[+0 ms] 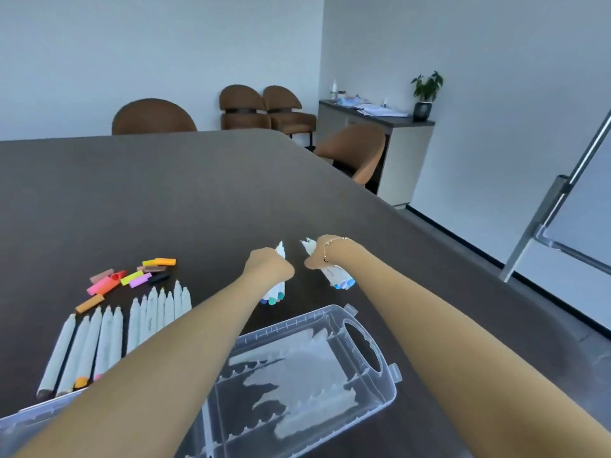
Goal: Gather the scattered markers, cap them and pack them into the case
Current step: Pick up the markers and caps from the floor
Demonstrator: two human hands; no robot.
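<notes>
My left hand (268, 266) grips a bundle of white markers (275, 296) whose blue and teal ends point toward me. My right hand (318, 256) grips a second bundle of white markers (340, 278) with bluish ends, tips sticking out past the fist. Both hands hover over the dark table (198, 193), just beyond the clear plastic case (383, 401), which lies open in front of me. At the left, several uncapped white markers (99, 338) lie in a row. Loose caps (132, 276) in pink, yellow, orange, brown and black sit beyond them.
A second clear plastic part (29, 421), perhaps the case's other half, shows at the lower left under my left forearm. Brown chairs (153, 117) stand around the table's far side. A whiteboard stand (558, 206) is on the right beside the table edge.
</notes>
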